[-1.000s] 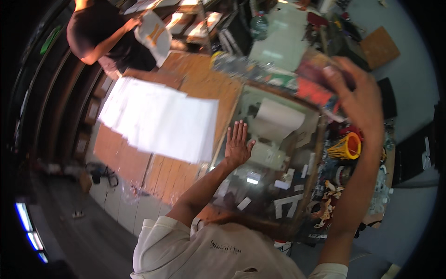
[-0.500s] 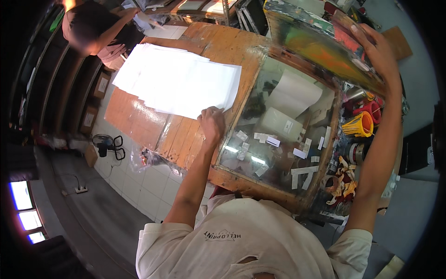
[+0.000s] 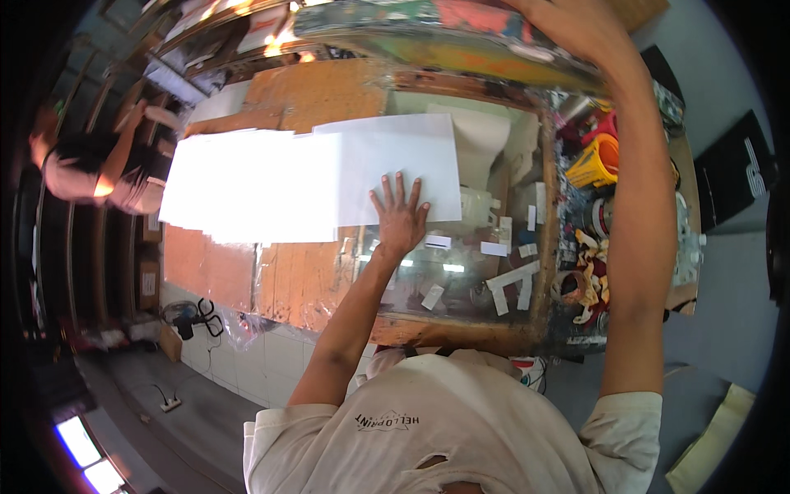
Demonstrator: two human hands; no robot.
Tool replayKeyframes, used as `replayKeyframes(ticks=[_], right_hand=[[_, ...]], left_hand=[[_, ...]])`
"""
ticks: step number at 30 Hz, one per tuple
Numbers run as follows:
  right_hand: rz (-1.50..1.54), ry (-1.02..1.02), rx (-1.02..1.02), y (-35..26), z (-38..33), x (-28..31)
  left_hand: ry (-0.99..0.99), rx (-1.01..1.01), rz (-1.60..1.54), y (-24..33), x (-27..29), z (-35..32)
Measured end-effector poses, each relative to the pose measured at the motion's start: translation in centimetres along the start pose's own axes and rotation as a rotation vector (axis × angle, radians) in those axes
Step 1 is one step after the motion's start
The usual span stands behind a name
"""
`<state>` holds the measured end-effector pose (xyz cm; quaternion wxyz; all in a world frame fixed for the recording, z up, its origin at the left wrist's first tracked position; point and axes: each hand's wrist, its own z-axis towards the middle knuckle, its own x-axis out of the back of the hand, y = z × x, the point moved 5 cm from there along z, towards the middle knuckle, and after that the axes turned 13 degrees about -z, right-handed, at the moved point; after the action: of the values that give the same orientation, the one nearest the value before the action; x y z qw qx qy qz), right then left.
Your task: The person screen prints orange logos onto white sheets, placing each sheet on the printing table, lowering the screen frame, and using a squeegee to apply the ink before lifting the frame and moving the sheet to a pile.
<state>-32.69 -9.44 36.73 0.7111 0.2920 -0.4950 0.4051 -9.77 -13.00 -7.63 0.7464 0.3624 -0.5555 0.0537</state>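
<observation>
Spread open, the nearer left hand (image 3: 399,222) rests on the white sheet (image 3: 391,150), its long axis left-right beneath; the right hand (image 3: 584,31) (grip unclear) is at the raised frame (image 3: 461,56).

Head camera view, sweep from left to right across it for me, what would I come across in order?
Co-worker, pile of white sheets, the person's left hand with fingers spread, yellow container, the person's right forearm, black panel with a white mark.
</observation>
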Motion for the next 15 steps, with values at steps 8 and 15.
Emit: replayKeyframes(ticks=[8, 15], right_hand=[[-0.281, -0.255, 0.275, -0.1, 2.6, -0.9], [0.042, -0.110, 0.263, 2.3, 3.2, -0.6]], left_hand=[[-0.056, -0.164, -0.054, 9.3, -5.5, 2.3], [-0.155, -0.137, -0.083, 12.4, -5.4, 0.4]])
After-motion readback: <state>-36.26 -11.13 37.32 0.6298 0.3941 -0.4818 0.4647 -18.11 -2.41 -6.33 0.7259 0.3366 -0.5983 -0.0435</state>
